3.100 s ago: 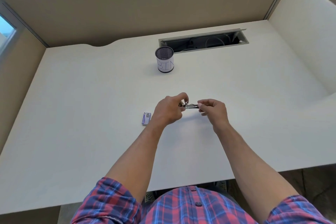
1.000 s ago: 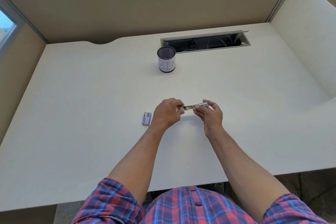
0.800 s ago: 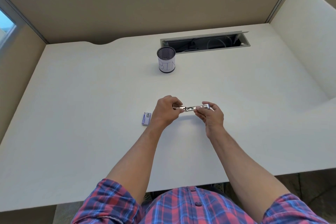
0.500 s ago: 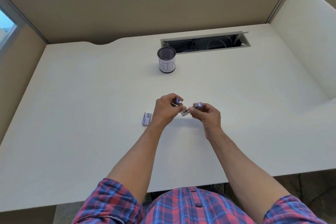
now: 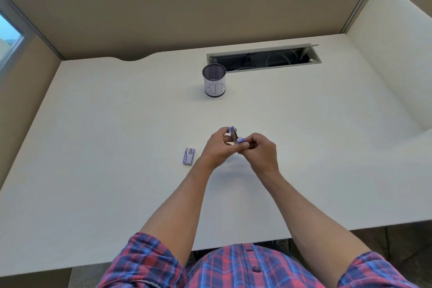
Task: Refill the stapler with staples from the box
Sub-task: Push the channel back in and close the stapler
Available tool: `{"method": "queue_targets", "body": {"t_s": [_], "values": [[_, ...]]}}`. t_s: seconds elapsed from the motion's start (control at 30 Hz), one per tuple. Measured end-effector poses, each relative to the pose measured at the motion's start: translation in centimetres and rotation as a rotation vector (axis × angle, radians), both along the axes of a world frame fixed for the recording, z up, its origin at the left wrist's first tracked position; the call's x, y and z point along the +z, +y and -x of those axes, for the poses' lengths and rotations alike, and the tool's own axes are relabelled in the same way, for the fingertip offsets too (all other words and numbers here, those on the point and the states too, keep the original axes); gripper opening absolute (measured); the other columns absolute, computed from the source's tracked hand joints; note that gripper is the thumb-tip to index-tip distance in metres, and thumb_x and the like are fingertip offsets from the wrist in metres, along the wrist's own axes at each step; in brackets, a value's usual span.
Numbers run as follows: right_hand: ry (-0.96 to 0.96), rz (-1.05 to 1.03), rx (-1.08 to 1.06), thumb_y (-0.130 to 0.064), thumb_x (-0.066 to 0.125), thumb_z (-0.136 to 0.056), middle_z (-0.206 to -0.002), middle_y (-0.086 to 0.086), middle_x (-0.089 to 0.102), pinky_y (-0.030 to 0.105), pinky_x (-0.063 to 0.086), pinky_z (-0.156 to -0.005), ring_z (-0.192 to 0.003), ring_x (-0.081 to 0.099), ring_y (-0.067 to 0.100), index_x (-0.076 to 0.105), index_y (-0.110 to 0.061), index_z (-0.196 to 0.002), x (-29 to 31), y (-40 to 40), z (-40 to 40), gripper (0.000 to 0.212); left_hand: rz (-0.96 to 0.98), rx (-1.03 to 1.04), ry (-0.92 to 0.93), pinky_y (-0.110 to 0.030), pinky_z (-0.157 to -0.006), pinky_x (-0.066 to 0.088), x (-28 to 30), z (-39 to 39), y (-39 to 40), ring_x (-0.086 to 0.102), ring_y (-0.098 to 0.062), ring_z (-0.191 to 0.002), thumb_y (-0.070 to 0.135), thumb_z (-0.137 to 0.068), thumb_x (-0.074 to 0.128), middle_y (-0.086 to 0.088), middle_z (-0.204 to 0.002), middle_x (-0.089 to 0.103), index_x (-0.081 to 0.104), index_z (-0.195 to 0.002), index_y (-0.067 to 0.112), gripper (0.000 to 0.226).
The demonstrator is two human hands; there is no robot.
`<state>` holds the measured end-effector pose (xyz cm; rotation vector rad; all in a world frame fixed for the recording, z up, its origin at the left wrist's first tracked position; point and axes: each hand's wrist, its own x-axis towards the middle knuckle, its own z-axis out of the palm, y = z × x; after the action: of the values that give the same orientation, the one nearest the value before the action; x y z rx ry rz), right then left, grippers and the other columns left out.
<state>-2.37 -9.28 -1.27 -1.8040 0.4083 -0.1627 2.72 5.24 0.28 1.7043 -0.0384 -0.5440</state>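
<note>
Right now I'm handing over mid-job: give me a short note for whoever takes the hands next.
Left hand and right hand: both grip the small purple stapler, held above the desk.
Staple box: flat on the desk, left of the left hand, untouched by either.
Mesh cup marked BIN: farther back.
Done: stapler picked up. Whether staples are loaded can't be seen.
Left: check the magazine, load from the box if needed, close the stapler.

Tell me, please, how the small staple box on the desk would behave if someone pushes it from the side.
The staple box lies flat on its broad face on the smooth desk, so it would probably slide rather than tip or roll. It looks small and is likely light, so a gentle push may move it far. Its end seems open; staples might spill.
</note>
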Motion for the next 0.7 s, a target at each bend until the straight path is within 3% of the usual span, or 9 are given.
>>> {"method": "queue_targets", "body": {"t_s": [0.1, 0.23, 0.3, 0.37, 0.47, 0.53, 0.6, 0.7], "values": [[-0.063, 0.063, 0.098, -0.005, 0.079, -0.078, -0.073, -0.001, 0.075, 0.035, 0.055, -0.064, -0.072, 0.069, 0.025, 0.075, -0.013, -0.077, -0.2, 0.0, 0.1, 0.009, 0.009, 0.000, -0.005, -0.032, -0.095, 0.056, -0.3, -0.1, 0.3, 0.075, -0.015, -0.100, 0.020, -0.083, 0.085, -0.003, -0.105, 0.079, 0.064, -0.125, 0.013, 0.048], [-0.071, -0.042, 0.160, -0.009, 0.078, -0.079, -0.072, -0.001, 0.077, 0.034, 0.059, -0.066, -0.070, 0.073, 0.023, 0.077, -0.023, -0.080, -0.1, -0.7, 0.2, 0.015, -0.015, -0.016, -0.043, -0.022, -0.076, 0.053, -0.5, 0.0, 0.8, 0.073, -0.008, -0.082, 0.017, -0.086, 0.082, -0.002, -0.090, 0.078, 0.073, -0.107, 0.007, 0.025], [-0.070, -0.140, 0.171, -0.008, 0.081, -0.078, -0.079, 0.001, 0.077, 0.029, 0.060, -0.068, -0.070, 0.073, 0.017, 0.074, -0.024, -0.086, -0.1, -1.2, 0.1, 0.019, -0.025, -0.031, -0.053, -0.017, -0.070, 0.052, -0.5, 0.0, 0.8, 0.074, -0.008, -0.080, 0.017, -0.086, 0.082, -0.004, -0.090, 0.079, 0.074, -0.105, 0.007, 0.023], [-0.052, -0.211, 0.196, -0.009, 0.081, -0.079, -0.090, 0.003, 0.077, 0.033, 0.059, -0.074, -0.077, 0.070, 0.015, 0.073, -0.020, -0.095, -0.2, -1.6, 0.0, 0.022, -0.038, -0.042, -0.059, -0.016, -0.068, 0.053, -0.3, 0.0, 0.8, 0.075, -0.008, -0.081, 0.019, -0.087, 0.081, -0.003, -0.092, 0.080, 0.074, -0.105, 0.010, 0.021], [0.015, -0.275, 0.226, -0.020, 0.073, -0.075, -0.114, 0.000, 0.073, 0.033, 0.055, -0.088, -0.087, 0.064, 0.012, 0.074, -0.025, -0.114, -0.3, -2.0, 0.0, 0.040, -0.040, -0.053, -0.054, -0.017, -0.067, 0.055, -0.2, 0.1, 0.8, 0.076, -0.008, -0.081, 0.022, -0.087, 0.081, 0.002, -0.093, 0.080, 0.073, -0.101, 0.021, 0.016], [0.077, -0.334, 0.254, -0.028, 0.066, -0.074, -0.122, -0.003, 0.072, 0.030, 0.053, -0.088, -0.096, 0.065, 0.013, 0.075, -0.030, -0.119, -0.2, -2.1, 0.0, 0.046, -0.046, -0.078, -0.045, -0.020, -0.070, 0.057, -0.1, 0.1, 0.7, 0.077, -0.011, -0.086, 0.024, -0.088, 0.080, 0.000, -0.093, 0.080, 0.073, -0.102, 0.021, 0.016], [0.113, -0.382, 0.269, -0.033, 0.067, -0.085, -0.117, -0.001, 0.076, 0.029, 0.050, -0.082, -0.099, 0.069, 0.013, 0.077, -0.027, -0.116, 0.0, -1.8, -0.2, 0.033, -0.076, -0.119, -0.058, -0.023, -0.075, 0.058, -0.2, 0.1, 0.5, 0.077, -0.015, -0.089, 0.025, -0.088, 0.078, -0.003, -0.089, 0.080, 0.077, -0.100, 0.016, 0.015], [0.106, -0.320, 0.262, -0.037, 0.079, -0.086, -0.098, 0.004, 0.080, 0.026, 0.053, -0.075, -0.087, 0.072, 0.014, 0.080, -0.023, -0.105, 0.0, -1.2, -0.5, 0.024, -0.075, -0.143, -0.063, -0.027, -0.078, 0.060, -0.5, 0.5, 0.3, 0.077, -0.014, -0.087, 0.016, -0.085, 0.068, -0.003, -0.083, 0.080, 0.080, -0.091, 0.016, 0.014]]}}
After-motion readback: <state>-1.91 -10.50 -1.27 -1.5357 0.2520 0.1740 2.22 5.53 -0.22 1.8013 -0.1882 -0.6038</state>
